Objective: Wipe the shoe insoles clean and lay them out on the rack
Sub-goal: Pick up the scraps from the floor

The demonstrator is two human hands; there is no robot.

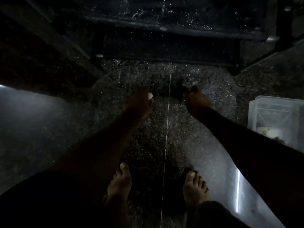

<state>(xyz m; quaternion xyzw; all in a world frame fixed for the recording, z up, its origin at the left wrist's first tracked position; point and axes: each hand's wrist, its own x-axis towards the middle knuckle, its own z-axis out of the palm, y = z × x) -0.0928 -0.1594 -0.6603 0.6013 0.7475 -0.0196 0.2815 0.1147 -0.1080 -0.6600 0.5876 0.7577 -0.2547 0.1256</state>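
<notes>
On dim speckled floor (164,137), left hand (138,102) pinches small white thing (150,95); right hand (196,101) grips dark, prob. floppy, light insole (171,91) — hold by edges.

dark insole (171,92), barely visible, held low between both hands, over speckled floor
</notes>
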